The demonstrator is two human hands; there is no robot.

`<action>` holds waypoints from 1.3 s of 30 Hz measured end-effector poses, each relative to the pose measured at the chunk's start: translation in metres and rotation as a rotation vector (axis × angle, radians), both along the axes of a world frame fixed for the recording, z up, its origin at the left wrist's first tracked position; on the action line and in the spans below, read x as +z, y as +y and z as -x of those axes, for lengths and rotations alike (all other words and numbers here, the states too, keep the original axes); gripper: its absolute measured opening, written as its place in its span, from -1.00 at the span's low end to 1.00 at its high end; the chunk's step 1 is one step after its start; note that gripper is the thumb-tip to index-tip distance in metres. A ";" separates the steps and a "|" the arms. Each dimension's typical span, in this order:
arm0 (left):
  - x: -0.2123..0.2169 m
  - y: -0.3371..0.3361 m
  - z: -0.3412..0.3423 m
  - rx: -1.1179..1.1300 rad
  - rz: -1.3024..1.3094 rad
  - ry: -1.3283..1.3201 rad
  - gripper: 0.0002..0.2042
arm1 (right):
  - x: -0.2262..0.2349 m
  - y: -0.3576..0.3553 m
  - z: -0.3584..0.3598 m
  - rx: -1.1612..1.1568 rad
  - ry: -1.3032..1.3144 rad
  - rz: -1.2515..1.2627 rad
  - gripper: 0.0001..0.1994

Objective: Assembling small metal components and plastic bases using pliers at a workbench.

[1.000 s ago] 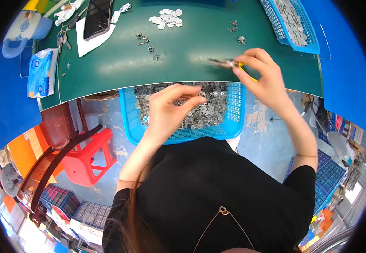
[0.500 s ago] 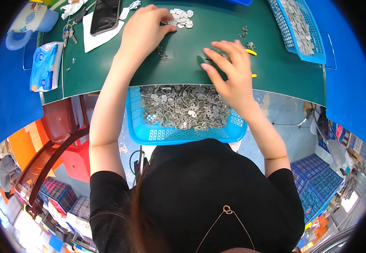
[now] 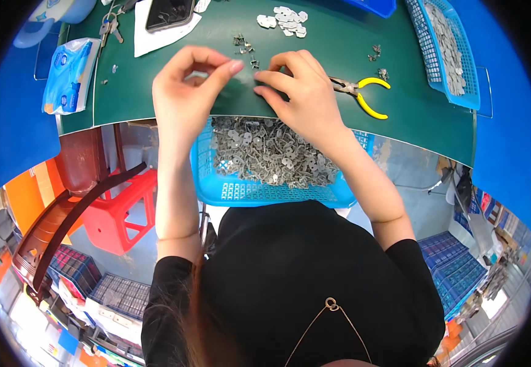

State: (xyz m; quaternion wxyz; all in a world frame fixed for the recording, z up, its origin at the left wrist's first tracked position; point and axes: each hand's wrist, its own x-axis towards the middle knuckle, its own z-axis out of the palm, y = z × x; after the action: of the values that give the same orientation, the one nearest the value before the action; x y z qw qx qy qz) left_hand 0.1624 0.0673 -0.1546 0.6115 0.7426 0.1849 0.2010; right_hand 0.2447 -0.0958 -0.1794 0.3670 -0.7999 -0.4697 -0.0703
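Note:
My left hand (image 3: 189,92) and my right hand (image 3: 299,92) hover over the green mat (image 3: 155,92), fingertips almost meeting. Each pinches a small metal piece (image 3: 253,73), mostly hidden by the fingers. Just right of my right hand, yellow-handled pliers (image 3: 363,92) lie on the mat. A blue basket (image 3: 229,189) full of grey metal parts (image 3: 265,153) sits below the hands at the mat's near edge. A pile of flat silver pieces (image 3: 284,15) and some small dark clips (image 3: 244,46) lie farther back.
A second blue basket (image 3: 449,49) of metal parts stands at the right rear. A phone (image 3: 167,12) on white paper, keys (image 3: 109,27) and a blue tissue pack (image 3: 70,73) are at the left. A red stool (image 3: 118,214) stands on the floor to the left.
My left hand has pulled back from the pile of flat pieces toward my right hand. My right hand has left the pliers on the mat and shifted left to meet it.

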 end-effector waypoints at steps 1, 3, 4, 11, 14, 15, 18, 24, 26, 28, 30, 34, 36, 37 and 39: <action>-0.003 -0.002 0.009 0.003 0.004 0.001 -0.87 | -0.001 -0.001 0.000 0.011 -0.051 0.033 -0.83; -0.008 -0.005 0.022 0.062 0.148 0.012 -0.87 | -0.005 0.000 0.003 -0.002 -0.026 0.017 -0.84; -0.011 -0.008 0.026 0.069 0.164 -0.037 -0.87 | -0.007 -0.001 0.004 -0.021 0.001 -0.002 -0.85; -0.018 -0.024 0.033 0.082 0.362 -0.081 -0.83 | -0.010 -0.014 0.010 0.018 0.033 -0.026 -0.85; -0.022 -0.031 0.035 0.053 0.426 -0.087 -0.79 | -0.007 -0.023 0.012 -0.039 0.013 -0.006 -0.84; -0.024 -0.032 0.035 0.011 0.445 -0.083 -0.79 | -0.005 -0.027 0.013 -0.070 0.087 0.004 -0.84; -0.022 -0.047 0.031 -0.024 0.491 -0.042 -0.81 | 0.001 -0.044 0.011 -0.123 0.328 -0.080 -0.83; -0.013 -0.078 0.021 -0.142 0.668 0.030 -0.77 | 0.029 -0.059 0.025 -0.151 0.967 -0.548 -0.85; -0.008 -0.085 0.020 -0.159 0.679 0.028 -0.76 | 0.025 -0.064 0.026 -0.108 0.806 -0.496 -0.85; -0.003 -0.090 0.018 -0.172 0.689 0.025 -0.76 | 0.025 -0.067 0.028 -0.085 0.638 -0.429 -0.85; 0.000 -0.092 0.017 -0.203 0.716 0.006 -0.75 | 0.023 -0.070 0.027 -0.109 0.567 -0.404 -0.85; 0.001 -0.098 0.017 -0.207 0.691 0.020 -0.75 | 0.030 -0.072 0.027 -0.160 0.235 -0.239 -0.84; 0.000 -0.102 0.018 -0.176 0.590 0.029 -0.75 | 0.032 -0.072 0.027 -0.166 0.079 -0.204 -0.83; 0.000 -0.103 0.018 -0.179 0.588 0.030 -0.75 | 0.032 -0.072 0.027 -0.171 -0.076 -0.166 -0.83; -0.001 -0.106 0.019 -0.160 0.535 0.003 -0.75 | 0.031 -0.073 0.026 -0.165 -0.143 -0.155 -0.82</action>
State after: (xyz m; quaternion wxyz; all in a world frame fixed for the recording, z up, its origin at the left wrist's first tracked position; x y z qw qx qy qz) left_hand 0.1438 -0.0391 -0.1552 0.7995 0.5673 0.1731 0.0953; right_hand 0.2190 -0.1687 -0.1481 0.3863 -0.7980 -0.4204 -0.1931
